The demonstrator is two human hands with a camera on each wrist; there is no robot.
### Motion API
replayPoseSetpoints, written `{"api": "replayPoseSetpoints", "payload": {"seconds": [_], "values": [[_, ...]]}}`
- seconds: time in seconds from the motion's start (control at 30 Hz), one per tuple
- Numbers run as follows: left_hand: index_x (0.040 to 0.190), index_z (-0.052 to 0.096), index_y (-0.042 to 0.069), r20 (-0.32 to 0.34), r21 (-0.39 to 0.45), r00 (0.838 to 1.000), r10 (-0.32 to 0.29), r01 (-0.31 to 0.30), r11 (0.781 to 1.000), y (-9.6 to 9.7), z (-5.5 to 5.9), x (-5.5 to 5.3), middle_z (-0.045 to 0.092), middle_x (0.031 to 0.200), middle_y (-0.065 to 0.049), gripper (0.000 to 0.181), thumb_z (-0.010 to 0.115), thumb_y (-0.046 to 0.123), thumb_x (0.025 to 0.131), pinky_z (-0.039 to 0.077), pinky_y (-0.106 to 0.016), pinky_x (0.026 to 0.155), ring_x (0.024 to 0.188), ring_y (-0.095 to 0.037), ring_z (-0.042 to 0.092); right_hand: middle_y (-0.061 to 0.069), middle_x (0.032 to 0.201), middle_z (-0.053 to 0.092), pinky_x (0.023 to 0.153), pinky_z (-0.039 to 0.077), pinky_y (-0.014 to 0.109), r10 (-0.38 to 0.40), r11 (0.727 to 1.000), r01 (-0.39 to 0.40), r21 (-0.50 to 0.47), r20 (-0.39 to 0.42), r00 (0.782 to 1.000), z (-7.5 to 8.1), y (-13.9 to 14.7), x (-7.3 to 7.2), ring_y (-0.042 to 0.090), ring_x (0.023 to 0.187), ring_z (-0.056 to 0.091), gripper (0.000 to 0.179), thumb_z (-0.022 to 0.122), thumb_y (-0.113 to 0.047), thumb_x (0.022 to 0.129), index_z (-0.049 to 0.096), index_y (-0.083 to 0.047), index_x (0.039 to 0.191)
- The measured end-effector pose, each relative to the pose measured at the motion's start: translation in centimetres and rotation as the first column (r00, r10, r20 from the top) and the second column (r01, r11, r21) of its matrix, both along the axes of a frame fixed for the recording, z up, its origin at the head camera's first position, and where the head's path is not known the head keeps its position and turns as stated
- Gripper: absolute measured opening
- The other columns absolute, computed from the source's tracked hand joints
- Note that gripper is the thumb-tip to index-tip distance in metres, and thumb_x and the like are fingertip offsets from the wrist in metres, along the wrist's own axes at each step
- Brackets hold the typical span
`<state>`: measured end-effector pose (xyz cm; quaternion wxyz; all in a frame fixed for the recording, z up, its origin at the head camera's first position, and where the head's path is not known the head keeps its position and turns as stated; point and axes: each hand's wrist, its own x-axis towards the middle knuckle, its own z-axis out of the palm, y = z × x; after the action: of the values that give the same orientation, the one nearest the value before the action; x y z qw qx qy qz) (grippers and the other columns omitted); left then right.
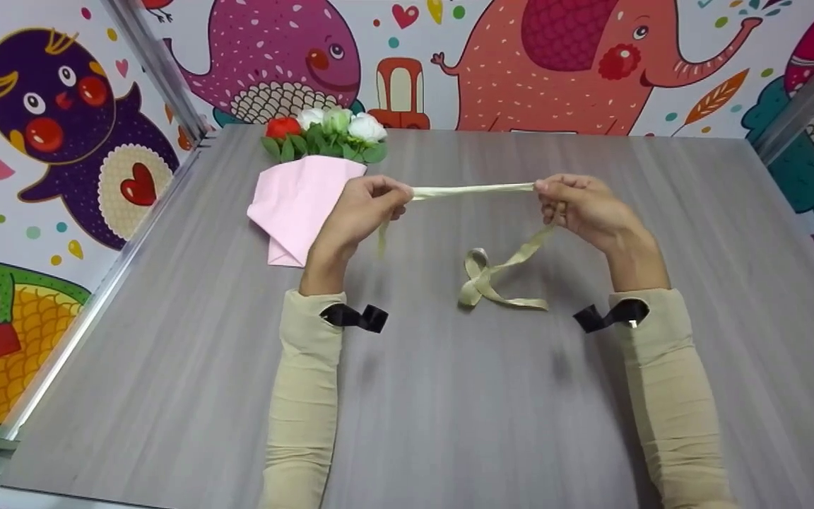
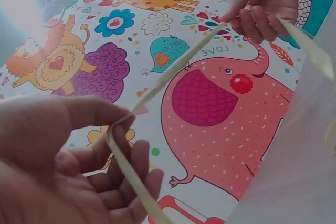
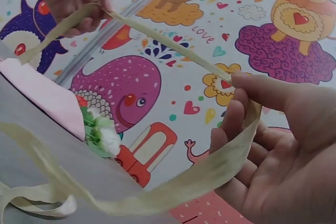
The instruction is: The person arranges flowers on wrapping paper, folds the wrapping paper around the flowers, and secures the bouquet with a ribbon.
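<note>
A pale yellow-gold ribbon [image 1: 474, 191] is stretched nearly level between both hands, above the table. Thumb and fingers of the left hand [image 1: 372, 208] pinch it at one side, and a short tail hangs below that hand. On the other side the right hand [image 1: 587, 208] pinches it too; from there a longer tail drops to the table and lies in a loose loop. The left wrist view shows the ribbon passing between thumb and index finger of the left hand [image 2: 84, 156]. In the right wrist view it runs over the curled fingers of the right hand [image 3: 278, 140].
Behind the left hand, a bouquet in pink wrapping paper [image 1: 304, 198] lies on the wood-grain table [image 1: 449, 396]. Its red and white flowers [image 1: 336, 131] point toward the back. Cartoon-printed panels [image 1: 555, 63] and metal frame rails border the table.
</note>
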<state>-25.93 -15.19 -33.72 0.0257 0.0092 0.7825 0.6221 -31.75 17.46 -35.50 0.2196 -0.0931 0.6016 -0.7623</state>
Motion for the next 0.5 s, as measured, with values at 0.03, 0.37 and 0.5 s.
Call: {"api": "replayPoseSetpoints", "payload": {"seconds": [0.03,0.37,0.5], "values": [[0.109,0.071,-0.002,-0.005,-0.003,1.0,-0.01,0.01,1.0,-0.2,0.1,0.1,0.061,0.085,-0.003,0.023,0.062,0.015,0.098,0.048,-0.027,0.079,0.08,-0.014,0.057,0.001,0.071,0.059,0.061,0.043,0.023,0.004,1.0,-0.004,-0.018,0.001,1.0,0.1,0.2,-0.1,0.013,0.063,0.05,0.013,0.066,-0.011,0.096,0.073,-0.006,0.087],[0.109,0.071,-0.003,-0.003,-0.032,1.0,-0.007,0.007,0.999,-2.6,0.5,0.4,0.06,0.077,0.002,0.022,0.064,0.014,0.097,0.042,-0.026,0.074,0.075,-0.013,0.053,0.001,0.075,0.062,0.055,0.03,0.024,-0.036,0.999,0.034,-0.029,-0.074,0.997,0.6,2.3,0.1,0.013,0.058,0.041,0.01,0.066,-0.01,0.096,0.074,-0.005,0.098],[0.111,0.072,-0.002,0.009,-0.09,1.0,0.014,-0.013,0.996,-3.5,0.4,0.7,0.059,0.077,0.003,0.024,0.065,0.016,0.098,0.041,-0.027,0.075,0.078,-0.014,0.052,-0.002,0.075,0.063,0.056,0.035,0.023,0.011,0.994,0.001,0.11,-0.109,0.994,0.9,3.2,0.3,0.012,0.059,0.043,0.013,0.067,-0.007,0.094,0.075,-0.01,0.104]]}}
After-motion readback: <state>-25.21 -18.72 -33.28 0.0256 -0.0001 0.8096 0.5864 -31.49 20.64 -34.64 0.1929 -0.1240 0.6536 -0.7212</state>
